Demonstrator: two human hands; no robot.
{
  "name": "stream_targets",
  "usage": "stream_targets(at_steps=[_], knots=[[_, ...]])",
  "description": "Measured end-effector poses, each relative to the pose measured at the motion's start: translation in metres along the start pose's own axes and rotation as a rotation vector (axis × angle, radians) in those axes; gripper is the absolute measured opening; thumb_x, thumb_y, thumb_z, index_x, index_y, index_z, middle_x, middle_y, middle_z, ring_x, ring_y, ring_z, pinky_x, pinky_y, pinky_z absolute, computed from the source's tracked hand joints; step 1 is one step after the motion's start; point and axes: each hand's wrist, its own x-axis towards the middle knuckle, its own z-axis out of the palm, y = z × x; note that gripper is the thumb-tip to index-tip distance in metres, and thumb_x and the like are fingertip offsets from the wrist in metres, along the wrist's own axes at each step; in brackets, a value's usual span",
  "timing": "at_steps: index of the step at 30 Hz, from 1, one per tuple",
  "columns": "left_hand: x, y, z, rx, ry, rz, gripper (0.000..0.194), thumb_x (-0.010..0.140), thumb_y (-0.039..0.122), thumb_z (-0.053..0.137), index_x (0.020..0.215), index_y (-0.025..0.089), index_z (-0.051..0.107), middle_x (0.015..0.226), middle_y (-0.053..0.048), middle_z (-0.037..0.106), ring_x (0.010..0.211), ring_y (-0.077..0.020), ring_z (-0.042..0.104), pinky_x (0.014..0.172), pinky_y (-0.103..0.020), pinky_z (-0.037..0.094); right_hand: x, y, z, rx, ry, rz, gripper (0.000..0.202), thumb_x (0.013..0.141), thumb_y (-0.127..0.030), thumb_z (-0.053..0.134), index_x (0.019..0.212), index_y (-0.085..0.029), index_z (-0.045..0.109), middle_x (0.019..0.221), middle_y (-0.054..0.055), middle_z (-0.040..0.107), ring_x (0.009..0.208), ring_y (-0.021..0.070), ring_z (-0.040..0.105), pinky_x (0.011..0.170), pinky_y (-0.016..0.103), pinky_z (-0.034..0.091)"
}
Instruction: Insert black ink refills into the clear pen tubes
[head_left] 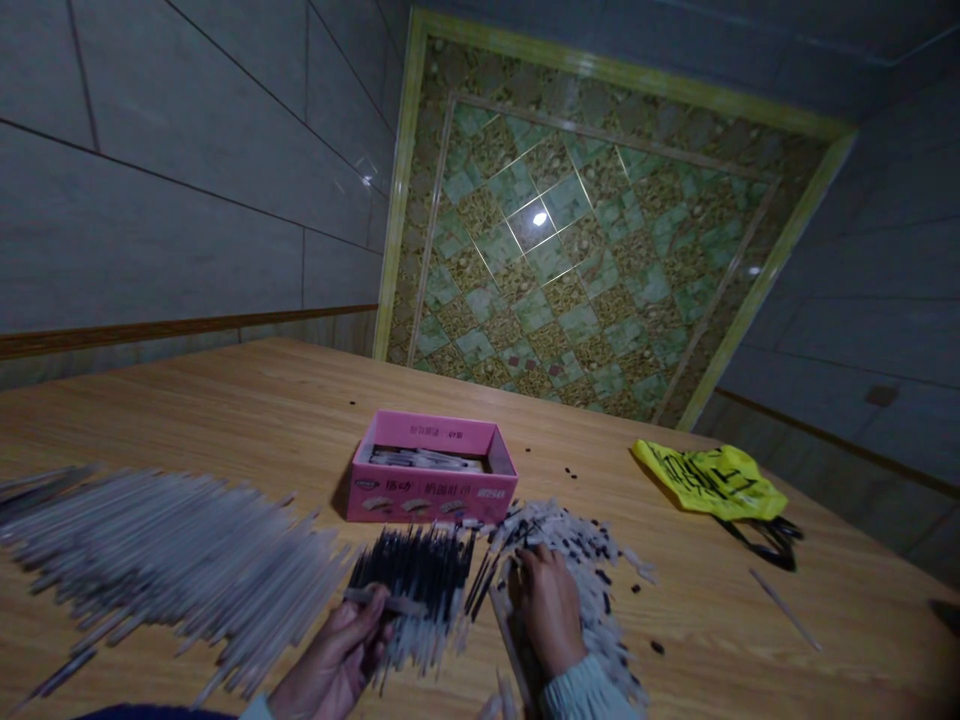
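My left hand (341, 645) is closed, pinching a short whitish translucent tube (397, 602) like a pen barrel between thumb and fingers. The tube lies across my view above a bundle of dark, thin sticks (420, 560) with pale ends, which look like pen refills. My right hand (547, 600) reaches down at a pile of small white and black pieces (600, 600), its fingers bent together. What lies under those fingertips is hidden. On the left spreads a wide heap of pale translucent tubes (172, 550).
Behind the refills stands an open pink box (431, 497) with pale slender items inside. A yellow plastic bag (709, 480) with black print lies at the right, near a dark strap (765, 545) and one loose thin stick (785, 610). The wooden table (225, 400) meets tiled walls.
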Motion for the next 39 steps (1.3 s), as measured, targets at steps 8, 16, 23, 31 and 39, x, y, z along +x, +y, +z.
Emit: stream_targets(at_steps=[8, 16, 23, 31, 39], knots=[[0.002, -0.001, -0.002, -0.014, -0.007, -0.008, 0.028, 0.067, -0.001, 0.071, 0.084, 0.013, 0.054, 0.062, 0.001, 0.065, 0.047, -0.0086, 0.062, 0.042, -0.015, 0.051, 0.0, -0.001, 0.014, -0.008, 0.008, 0.022, 0.017, 0.075, -0.012, 0.054, 0.081, -0.018, 0.069, 0.092, 0.012, 0.062, 0.088, 0.0246, 0.052, 0.071, 0.031, 0.032], [0.001, -0.001, -0.001, 0.032, -0.028, 0.028, 0.034, 0.059, 0.005, 0.079, 0.082, 0.014, 0.055, 0.064, 0.001, 0.066, 0.048, -0.0081, 0.061, 0.043, -0.015, 0.05, -0.004, -0.016, 0.004, 0.253, 0.027, 0.037, 0.016, 0.072, -0.009, 0.05, 0.075, -0.017, 0.064, 0.074, 0.007, 0.064, 0.073, 0.0211, 0.057, 0.065, 0.028, 0.036], [0.006, -0.004, -0.001, 0.145, -0.083, 0.145, 0.034, 0.058, 0.019, 0.082, 0.077, 0.015, 0.054, 0.063, 0.002, 0.064, 0.051, -0.0089, 0.061, 0.046, -0.017, 0.05, -0.027, -0.063, 0.008, 1.314, -0.162, 0.159, 0.011, 0.061, -0.02, 0.069, 0.071, -0.015, 0.066, 0.071, 0.006, 0.067, 0.071, 0.0216, 0.06, 0.066, 0.029, 0.044], [0.006, -0.001, 0.002, 0.199, -0.038, 0.176, 0.039, 0.056, 0.024, 0.082, 0.081, 0.015, 0.053, 0.067, -0.001, 0.068, 0.052, -0.0096, 0.061, 0.047, -0.018, 0.048, -0.039, -0.075, 0.008, 1.521, -0.18, 0.142, 0.026, 0.06, -0.029, 0.076, 0.077, -0.016, 0.062, 0.066, 0.001, 0.061, 0.061, 0.0143, 0.054, 0.057, 0.023, 0.041], [0.003, -0.004, 0.002, 0.289, -0.083, 0.219, 0.035, 0.061, 0.028, 0.079, 0.08, 0.016, 0.053, 0.071, -0.003, 0.071, 0.053, -0.0108, 0.062, 0.049, -0.02, 0.048, -0.044, -0.078, 0.005, 1.421, -0.139, 0.121, 0.016, 0.066, -0.028, 0.07, 0.077, -0.017, 0.065, 0.067, 0.002, 0.062, 0.063, 0.016, 0.055, 0.059, 0.024, 0.042]])
